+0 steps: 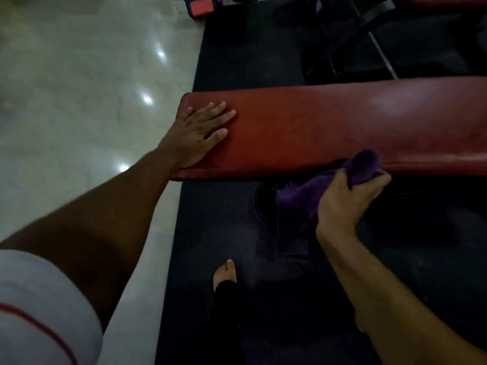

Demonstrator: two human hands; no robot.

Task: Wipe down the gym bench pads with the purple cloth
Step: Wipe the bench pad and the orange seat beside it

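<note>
A long red bench pad [316, 127] runs across the middle of the view from left to right. My left hand [196, 131] lies flat on its left end, fingers straight and spread. My right hand [345, 201] grips the bunched purple cloth [297, 198] just in front of the pad's near edge; the cloth's top fold [365, 164] touches that edge while the rest hangs below toward the floor mat.
A black rubber mat [216, 219] lies under the bench, with pale shiny tile floor [92, 88] to the left. My bare foot [225, 272] stands on the mat. Dark gym frame parts [369, 19] sit behind the bench, and a red-and-black object [201, 7] sits at the top.
</note>
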